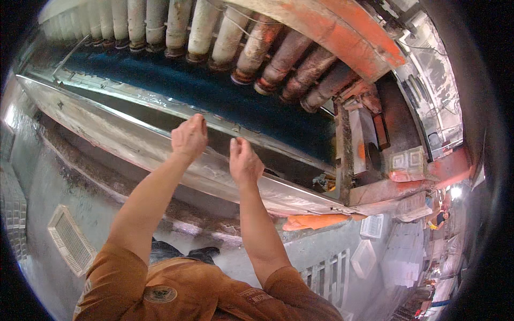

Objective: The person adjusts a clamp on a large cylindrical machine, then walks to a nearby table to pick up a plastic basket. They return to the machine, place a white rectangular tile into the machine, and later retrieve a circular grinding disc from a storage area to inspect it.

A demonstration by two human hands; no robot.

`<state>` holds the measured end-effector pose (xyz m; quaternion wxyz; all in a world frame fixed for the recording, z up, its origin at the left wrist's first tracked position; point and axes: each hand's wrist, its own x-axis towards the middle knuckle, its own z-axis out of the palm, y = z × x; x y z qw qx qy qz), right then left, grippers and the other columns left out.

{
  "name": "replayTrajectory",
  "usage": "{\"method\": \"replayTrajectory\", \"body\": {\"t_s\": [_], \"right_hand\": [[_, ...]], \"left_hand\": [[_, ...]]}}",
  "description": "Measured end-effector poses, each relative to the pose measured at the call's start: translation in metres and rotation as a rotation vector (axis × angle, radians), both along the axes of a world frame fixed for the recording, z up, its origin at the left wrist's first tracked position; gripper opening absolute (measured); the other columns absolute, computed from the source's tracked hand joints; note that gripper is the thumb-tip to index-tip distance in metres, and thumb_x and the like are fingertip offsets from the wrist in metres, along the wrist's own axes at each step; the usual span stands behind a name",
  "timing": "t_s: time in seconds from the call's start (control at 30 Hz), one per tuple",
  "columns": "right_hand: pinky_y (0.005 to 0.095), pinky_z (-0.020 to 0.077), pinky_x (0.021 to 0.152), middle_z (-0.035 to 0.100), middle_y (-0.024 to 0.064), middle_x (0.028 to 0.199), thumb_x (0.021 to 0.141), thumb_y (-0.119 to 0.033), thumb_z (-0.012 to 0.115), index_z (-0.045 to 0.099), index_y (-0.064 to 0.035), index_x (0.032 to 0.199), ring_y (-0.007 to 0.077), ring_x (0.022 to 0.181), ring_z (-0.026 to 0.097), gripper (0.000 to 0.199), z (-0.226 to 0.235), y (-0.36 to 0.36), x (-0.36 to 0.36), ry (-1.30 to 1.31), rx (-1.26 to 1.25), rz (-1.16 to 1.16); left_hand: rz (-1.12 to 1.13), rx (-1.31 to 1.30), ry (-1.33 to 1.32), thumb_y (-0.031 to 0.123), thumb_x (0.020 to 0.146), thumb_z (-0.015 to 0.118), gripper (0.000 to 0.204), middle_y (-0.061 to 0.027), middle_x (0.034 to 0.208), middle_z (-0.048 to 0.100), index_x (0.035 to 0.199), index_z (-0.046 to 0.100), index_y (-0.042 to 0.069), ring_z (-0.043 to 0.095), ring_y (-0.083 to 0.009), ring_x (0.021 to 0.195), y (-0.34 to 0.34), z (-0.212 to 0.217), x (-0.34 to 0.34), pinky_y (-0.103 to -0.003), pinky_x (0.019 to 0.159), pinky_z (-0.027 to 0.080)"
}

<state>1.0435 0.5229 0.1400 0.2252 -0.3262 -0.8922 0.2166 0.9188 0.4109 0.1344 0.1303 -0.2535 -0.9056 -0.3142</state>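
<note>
Both my arms reach forward over the long metal edge (128,120) of a wet trough-like machine. My left hand (190,137) is closed, its thumb and fingertips drawn together above the dark gap behind that edge. To its right and slightly nearer, my right hand (247,162) is also curled, with thumb and forefinger close together at the tip. Whatever either hand pinches, if anything, is too small to make out. Just beyond the hands runs a thin pale rail (160,101), and past it a dark blue surface (225,101) extends along the machine.
A row of worn, pale cylinders (201,32) hangs over the blue surface, beneath an orange-stained frame (342,27). A clear plastic tray (408,163) rests at the right end. Crates (71,239) and an orange sheet (313,221) lie about the wet grey floor (43,187).
</note>
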Motion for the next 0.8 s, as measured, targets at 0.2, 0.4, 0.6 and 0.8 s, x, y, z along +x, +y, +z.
{"method": "replayTrajectory", "body": {"t_s": [0.2,0.4,0.6,0.8], "right_hand": [[0.0440,0.0480,0.070,0.067,0.0143,0.079,0.088,-0.047,0.043,0.066,-0.0126,0.083,0.0361,0.079,0.063,0.042,0.010,-0.026,-0.021,-0.315,0.070,-0.115],[0.0452,0.0467,0.069,0.066,0.0132,0.075,0.086,-0.048,0.045,0.062,-0.0122,0.075,0.0370,0.077,0.062,0.041,0.005,-0.001,-0.002,-0.273,0.177,-0.230],[0.0453,0.0452,0.079,0.064,0.0172,0.094,0.086,-0.048,0.045,0.064,-0.0119,0.091,0.0368,0.090,0.060,0.042,0.015,-0.037,-0.042,-0.255,0.075,-0.250],[0.0417,0.0472,0.070,0.064,0.0167,0.091,0.085,-0.032,0.054,0.064,-0.0064,0.097,0.0296,0.087,0.061,0.030,-0.052,0.020,0.038,-0.101,0.697,-0.580]], "left_hand": [[-0.183,0.282,-0.087,0.022,0.089,0.053,0.016,-0.0139,0.081,0.063,0.092,0.055,0.007,0.063,-0.0317,0.077,-0.035,-0.007,-0.004,-0.042,0.063,0.048],[-0.496,0.376,-0.512,0.020,0.087,0.058,0.021,-0.0158,0.074,0.061,0.087,0.057,-0.001,0.056,-0.0287,0.061,-0.198,-0.023,0.023,-0.036,0.059,0.045],[0.410,0.419,-0.990,0.012,0.086,0.054,0.012,-0.0081,0.066,0.058,0.084,0.057,0.000,0.054,-0.0148,0.051,-0.621,-0.205,0.107,-0.028,0.046,0.044],[1.070,0.683,-0.659,0.007,0.085,0.051,0.006,-0.0070,0.066,0.054,0.089,0.053,0.001,0.049,-0.0139,0.046,-0.854,-0.179,0.159,-0.028,0.039,0.041]]}}
